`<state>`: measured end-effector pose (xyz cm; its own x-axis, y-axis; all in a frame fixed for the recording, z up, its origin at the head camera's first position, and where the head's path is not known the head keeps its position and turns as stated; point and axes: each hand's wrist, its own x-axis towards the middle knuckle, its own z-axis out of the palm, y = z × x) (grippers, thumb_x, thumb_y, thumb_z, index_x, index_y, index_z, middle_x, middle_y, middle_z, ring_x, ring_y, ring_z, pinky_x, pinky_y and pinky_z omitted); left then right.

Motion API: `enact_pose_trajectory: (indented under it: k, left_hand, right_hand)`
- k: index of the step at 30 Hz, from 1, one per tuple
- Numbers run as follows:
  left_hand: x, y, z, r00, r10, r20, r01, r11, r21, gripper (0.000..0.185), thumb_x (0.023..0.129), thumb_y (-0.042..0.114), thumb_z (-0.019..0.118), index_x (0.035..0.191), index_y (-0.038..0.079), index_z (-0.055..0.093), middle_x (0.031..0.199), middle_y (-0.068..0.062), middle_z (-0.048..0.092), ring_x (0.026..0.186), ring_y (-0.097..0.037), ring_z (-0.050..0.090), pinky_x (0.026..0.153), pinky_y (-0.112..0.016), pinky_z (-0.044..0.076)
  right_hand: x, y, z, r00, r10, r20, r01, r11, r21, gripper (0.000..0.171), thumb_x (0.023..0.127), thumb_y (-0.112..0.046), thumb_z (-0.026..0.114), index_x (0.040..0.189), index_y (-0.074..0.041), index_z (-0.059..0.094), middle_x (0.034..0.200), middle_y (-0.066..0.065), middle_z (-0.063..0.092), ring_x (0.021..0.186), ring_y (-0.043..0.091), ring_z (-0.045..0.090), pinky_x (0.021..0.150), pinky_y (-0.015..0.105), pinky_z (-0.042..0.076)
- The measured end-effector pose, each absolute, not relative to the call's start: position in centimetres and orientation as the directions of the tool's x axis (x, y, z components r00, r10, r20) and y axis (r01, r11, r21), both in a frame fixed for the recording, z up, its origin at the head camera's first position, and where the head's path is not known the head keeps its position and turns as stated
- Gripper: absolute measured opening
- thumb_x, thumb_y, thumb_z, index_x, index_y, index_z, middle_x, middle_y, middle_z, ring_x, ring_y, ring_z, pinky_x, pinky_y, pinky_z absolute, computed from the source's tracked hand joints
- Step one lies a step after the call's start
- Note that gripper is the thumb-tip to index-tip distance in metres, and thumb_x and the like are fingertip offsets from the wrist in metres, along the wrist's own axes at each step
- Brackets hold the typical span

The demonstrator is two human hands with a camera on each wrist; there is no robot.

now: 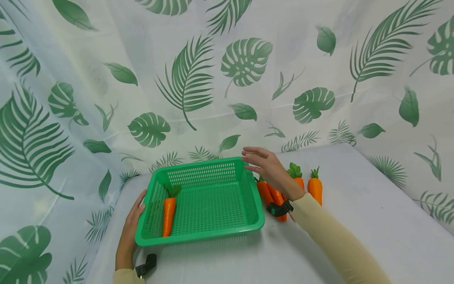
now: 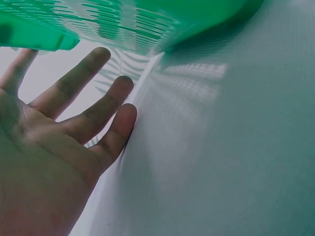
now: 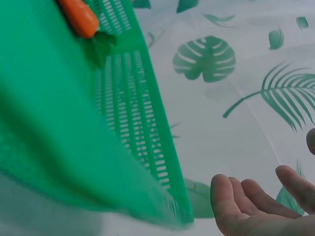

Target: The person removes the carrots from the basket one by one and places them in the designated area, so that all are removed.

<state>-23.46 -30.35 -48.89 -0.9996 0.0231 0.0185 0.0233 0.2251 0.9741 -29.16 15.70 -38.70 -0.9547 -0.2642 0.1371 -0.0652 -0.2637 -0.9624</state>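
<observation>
A green plastic basket (image 1: 227,227) sits on the white table and holds one orange toy carrot (image 1: 168,215) along its left side. My left hand (image 1: 134,216) rests flat against the basket's left wall with fingers straight (image 2: 93,115), the basket's rim (image 2: 44,39) above them. My right hand (image 1: 264,165) hovers over the basket's far right corner, fingers relaxed (image 3: 246,199) and holding nothing. Several more carrots (image 1: 314,188) lie on the table right of the basket, partly hidden by my right wrist. In the right wrist view the basket wall (image 3: 133,108) and the carrot (image 3: 78,17) show.
A leaf-printed white cloth (image 1: 227,79) forms the backdrop and side walls round the table. Bare table surface (image 1: 372,221) stretches to the right and in front of the basket. A black wrist strap (image 1: 279,208) sits on my right arm.
</observation>
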Motion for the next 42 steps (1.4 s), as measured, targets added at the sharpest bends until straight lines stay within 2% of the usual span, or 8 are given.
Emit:
enact_pose_trajectory:
  k: [9, 15, 22, 30, 37, 42]
  left_hand:
    - [-23.5, -30.4, -49.0, -1.0, 0.016, 0.016, 0.02, 0.242, 0.97, 0.061, 0.117, 0.051, 0.031, 0.174, 0.032, 0.019, 0.177, -0.004, 0.018, 0.141, -0.022, 0.035, 0.093, -0.016, 0.045]
    - [-23.4, -30.3, -49.1, -1.0, 0.018, 0.024, 0.028, 0.225, 0.974, 0.061, 0.117, 0.05, 0.031, 0.174, 0.03, 0.019, 0.177, -0.006, 0.017, 0.14, -0.022, 0.036, 0.093, -0.017, 0.046]
    - [-23.4, -30.4, -49.3, -1.0, 0.017, 0.021, 0.024, 0.227, 0.974, 0.061, 0.117, 0.052, 0.031, 0.174, 0.032, 0.019, 0.176, -0.004, 0.019, 0.139, -0.023, 0.037, 0.093, -0.02, 0.047]
    - [-23.6, -30.5, -49.2, -0.999, 0.035, 0.037, 0.044, 0.228, 0.973, 0.059, 0.118, 0.049, 0.03, 0.174, 0.034, 0.02, 0.177, -0.002, 0.018, 0.146, -0.024, 0.031, 0.095, -0.016, 0.043]
    - [-23.7, -30.4, -49.1, -0.999, 0.025, 0.04, 0.045, 0.227, 0.973, 0.059, 0.118, 0.048, 0.031, 0.174, 0.031, 0.02, 0.177, -0.004, 0.018, 0.141, -0.022, 0.035, 0.094, -0.017, 0.044]
    - [-23.6, -30.4, -49.1, -0.999, 0.023, 0.034, 0.039, 0.222, 0.974, 0.059, 0.118, 0.047, 0.031, 0.174, 0.03, 0.019, 0.177, -0.004, 0.018, 0.141, -0.024, 0.035, 0.093, -0.018, 0.045]
  right_hand:
    - [-29.5, 13.4, -38.6, -0.947, -0.296, 0.129, -0.046, -0.273, -0.961, 0.05, 0.113, -0.012, 0.056, 0.157, 0.009, 0.044, 0.159, 0.026, 0.045, 0.149, 0.047, 0.039, 0.117, 0.055, 0.038]
    - [-29.7, 11.9, -38.4, -0.943, -0.31, 0.121, -0.049, -0.232, -0.972, 0.049, 0.113, -0.015, 0.056, 0.156, 0.007, 0.047, 0.159, 0.027, 0.047, 0.147, 0.048, 0.042, 0.113, 0.052, 0.044]
    - [-30.0, 10.1, -38.8, -0.945, -0.318, 0.074, 0.001, -0.228, -0.974, 0.05, 0.114, -0.016, 0.054, 0.157, 0.007, 0.045, 0.158, 0.03, 0.046, 0.147, 0.049, 0.042, 0.115, 0.059, 0.04]
    - [-30.6, 8.9, -39.0, -0.937, -0.347, 0.045, 0.04, -0.235, -0.971, 0.053, 0.114, -0.017, 0.054, 0.159, 0.007, 0.041, 0.161, 0.031, 0.042, 0.148, 0.048, 0.041, 0.116, 0.056, 0.04]
    - [-30.9, 7.7, -39.6, -0.929, -0.371, 0.014, 0.088, -0.257, -0.962, 0.054, 0.114, -0.014, 0.053, 0.16, 0.008, 0.038, 0.162, 0.033, 0.04, 0.149, 0.052, 0.037, 0.116, 0.057, 0.038]
    - [-31.2, 6.9, -39.9, -0.919, -0.393, 0.002, 0.107, -0.254, -0.961, 0.054, 0.114, -0.016, 0.053, 0.161, 0.006, 0.038, 0.162, 0.032, 0.04, 0.149, 0.049, 0.038, 0.116, 0.055, 0.04]
